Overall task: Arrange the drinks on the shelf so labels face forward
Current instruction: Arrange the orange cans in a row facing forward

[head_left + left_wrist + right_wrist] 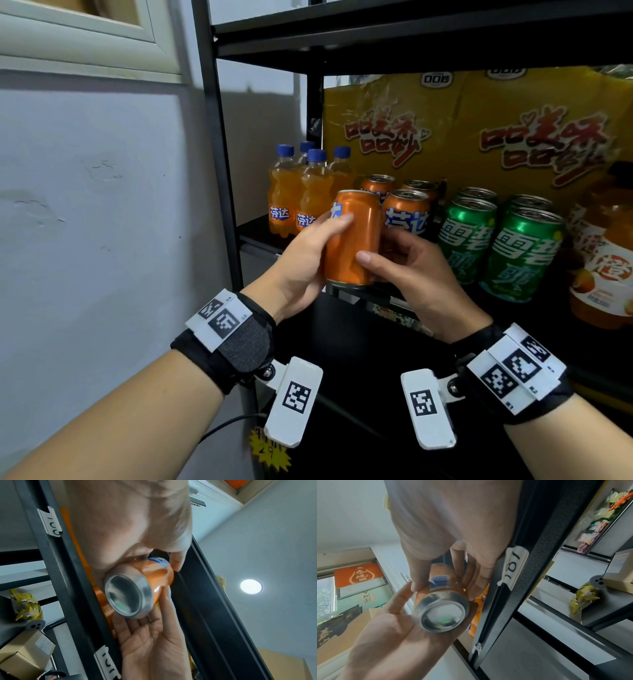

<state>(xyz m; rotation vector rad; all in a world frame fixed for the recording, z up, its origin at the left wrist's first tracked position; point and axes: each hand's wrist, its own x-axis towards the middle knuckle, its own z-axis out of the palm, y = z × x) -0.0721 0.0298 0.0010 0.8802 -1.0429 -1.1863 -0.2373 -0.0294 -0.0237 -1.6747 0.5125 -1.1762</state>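
Observation:
An orange soda can (352, 240) is held upright in the air just before the shelf's front edge (380, 303). Its blue-and-white label is turned to the left, partly under my fingers. My left hand (308, 250) grips its left side with fingers curled over the front. My right hand (397, 253) holds the right side, thumb (366, 257) on the front and fingers behind. From below, the can's silver base (127, 596) shows between my left hand (130, 527) and right hand (154, 642). The right wrist view shows the can (441, 601) the same way.
On the shelf stand orange bottles (294, 202) at left, more orange cans (407, 214) with labels forward, green cans (524, 246), and a large juice bottle (603, 267) at right. Yellow cartons (479, 130) fill the back. A black post (219, 171) and wall bound the left.

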